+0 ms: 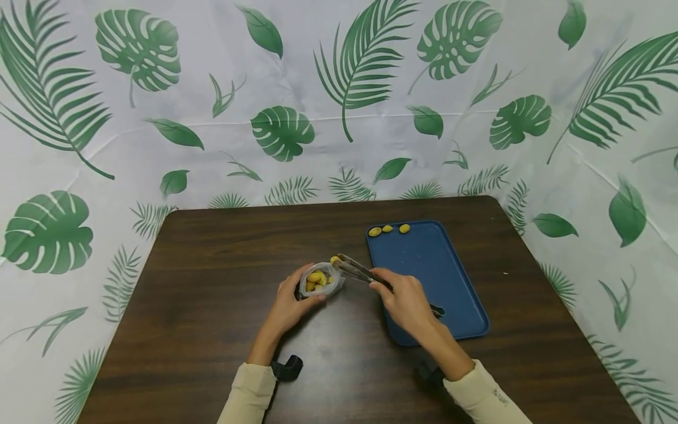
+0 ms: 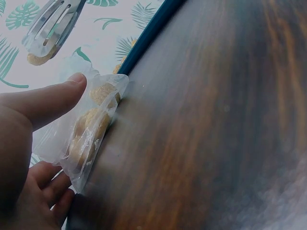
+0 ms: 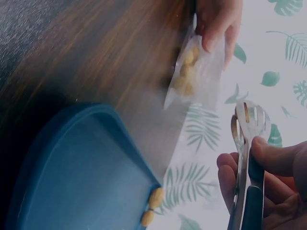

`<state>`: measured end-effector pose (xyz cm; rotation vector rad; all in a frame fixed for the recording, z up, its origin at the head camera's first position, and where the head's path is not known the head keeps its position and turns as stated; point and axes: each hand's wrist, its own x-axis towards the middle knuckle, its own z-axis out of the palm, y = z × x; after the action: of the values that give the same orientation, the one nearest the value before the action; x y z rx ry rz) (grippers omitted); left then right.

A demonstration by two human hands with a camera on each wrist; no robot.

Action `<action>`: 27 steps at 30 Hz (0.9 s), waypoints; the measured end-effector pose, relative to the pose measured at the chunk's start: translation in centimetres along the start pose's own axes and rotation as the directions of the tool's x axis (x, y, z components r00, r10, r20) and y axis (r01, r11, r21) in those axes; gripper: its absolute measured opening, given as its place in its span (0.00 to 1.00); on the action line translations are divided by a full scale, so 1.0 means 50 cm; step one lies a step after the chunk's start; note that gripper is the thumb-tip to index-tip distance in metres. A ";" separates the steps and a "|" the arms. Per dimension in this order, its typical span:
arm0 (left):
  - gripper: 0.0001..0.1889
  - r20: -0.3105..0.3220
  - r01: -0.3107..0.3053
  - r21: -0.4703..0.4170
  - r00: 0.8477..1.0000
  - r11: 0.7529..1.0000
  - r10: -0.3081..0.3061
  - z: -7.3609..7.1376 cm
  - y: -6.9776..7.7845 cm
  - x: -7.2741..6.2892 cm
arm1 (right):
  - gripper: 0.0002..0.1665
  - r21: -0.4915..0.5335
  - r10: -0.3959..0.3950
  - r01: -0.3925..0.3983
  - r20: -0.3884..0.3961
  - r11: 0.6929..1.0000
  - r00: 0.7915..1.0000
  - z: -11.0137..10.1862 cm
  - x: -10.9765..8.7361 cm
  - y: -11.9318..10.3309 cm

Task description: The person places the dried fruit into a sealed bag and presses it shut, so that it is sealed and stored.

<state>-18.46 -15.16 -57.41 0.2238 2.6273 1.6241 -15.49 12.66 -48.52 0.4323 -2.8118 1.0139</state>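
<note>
A small clear bag [image 3: 207, 79] is held over the middle of the desk [image 1: 222, 277] by the left hand [image 1: 290, 301], its thumb on one side and its fingers curled round the other; several yellow pieces [image 1: 316, 279] are seen through the mouth. Whether the bag's base is touching the desk cannot be told. The tongs [image 1: 356, 271] are gripped by the right hand [image 1: 405, 297], its fingers clamped on the dark handles, and a single piece [image 1: 335, 259] is pinched at their tip, just beyond the far right edge of the bag's mouth. To the right lies a blue tray [image 1: 418, 265], with three pieces [image 1: 388, 228] set in a short row at its far left corner.

For good handling, the bag should be held steady and its mouth spread wide, without the soft wall being squeezed in by the left hand. Even, light pressure is called for on the tongs: a rounded piece would probably slip if pinched too near the tip, or be dented if pressed hard. The tongs should be brought clear of the rim so that the thin plastic is not snagged. Over the tray, a piece is best lowered fully before being released, lest it roll into the row.
</note>
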 end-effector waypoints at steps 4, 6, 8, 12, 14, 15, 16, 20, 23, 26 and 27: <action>0.40 -0.001 -0.005 -0.006 1.000 1.000 0.005 0.000 0.000 0.001 | 0.19 0.006 -0.013 0.013 0.009 1.000 1.000 0.006 0.001 -0.004; 0.40 -0.001 -0.011 -0.011 1.000 1.000 0.011 0.000 -0.001 0.002 | 0.20 0.005 -0.020 0.020 0.010 1.000 1.000 0.009 0.002 -0.005; 0.40 0.002 -0.012 -0.008 1.000 1.000 0.012 0.001 -0.003 0.003 | 0.20 0.001 -0.022 0.022 0.016 1.000 1.000 0.012 0.003 -0.006; 0.40 0.009 0.006 -0.012 1.000 1.000 -0.006 0.001 -0.002 0.001 | 0.20 -0.001 -0.016 0.016 0.029 1.000 0.999 0.016 0.004 -0.012; 0.41 0.012 0.013 -0.016 1.000 1.000 -0.013 0.000 -0.001 0.000 | 0.20 -0.003 -0.015 0.015 0.035 1.000 0.999 0.018 0.005 -0.015; 0.41 0.012 0.012 -0.020 1.000 1.000 -0.011 0.000 -0.001 0.000 | 0.20 -0.004 -0.013 0.013 0.036 1.000 0.999 0.019 0.006 -0.017; 0.41 0.013 0.010 -0.020 1.000 1.000 -0.009 0.000 -0.002 0.000 | 0.20 -0.005 -0.012 0.013 0.038 1.000 0.999 0.020 0.006 -0.018; 0.40 0.012 -0.006 -0.022 1.000 1.000 0.006 0.001 -0.005 0.001 | 0.20 -0.009 -0.006 0.007 0.045 1.000 0.999 0.022 0.007 -0.022; 0.41 0.008 -0.017 -0.026 1.000 1.000 0.017 0.001 -0.006 0.003 | 0.21 -0.001 0.000 0.000 0.058 1.000 0.998 0.024 0.009 -0.022; 0.41 0.003 -0.025 -0.025 1.000 0.999 0.025 0.000 -0.006 0.004 | 0.24 0.019 0.003 -0.004 0.054 1.000 0.999 0.021 0.013 -0.020; 0.41 0.000 -0.026 -0.024 1.000 0.999 0.026 0.000 -0.005 0.005 | 0.24 0.022 0.005 -0.006 0.048 1.000 0.999 0.019 0.014 -0.019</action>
<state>-18.74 -15.24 -57.64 0.2590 2.6142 1.6617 -15.90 11.20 -48.53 0.4583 -2.8479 1.0502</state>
